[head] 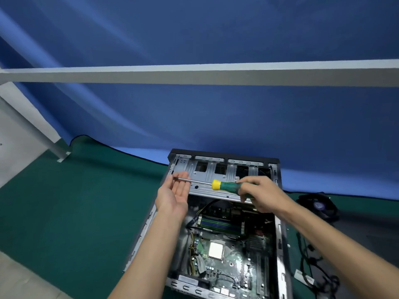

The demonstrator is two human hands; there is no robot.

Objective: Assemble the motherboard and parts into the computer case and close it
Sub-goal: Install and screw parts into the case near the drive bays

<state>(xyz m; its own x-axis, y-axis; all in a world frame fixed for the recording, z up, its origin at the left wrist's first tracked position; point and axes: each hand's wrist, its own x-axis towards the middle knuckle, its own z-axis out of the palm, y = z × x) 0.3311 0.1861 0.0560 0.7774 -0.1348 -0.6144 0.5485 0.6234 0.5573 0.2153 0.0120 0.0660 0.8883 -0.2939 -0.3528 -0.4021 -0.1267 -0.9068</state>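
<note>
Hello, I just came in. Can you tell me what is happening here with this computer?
A person is working over an open computer case lying on a green mat. The right hand grips a screwdriver by its green and yellow handle, and the shaft lies across the open left hand. The motherboard already sits inside. A fan and cables lie outside.

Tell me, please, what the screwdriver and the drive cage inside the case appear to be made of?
Screwdriver: the shaft looks like bare polished steel, thin and silvery; the handle looks like moulded plastic or rubber, matte green with a yellow collar. Drive cage: apparently stamped sheet steel, unpainted grey with a dull sheen, punched holes and folded edges.
</note>
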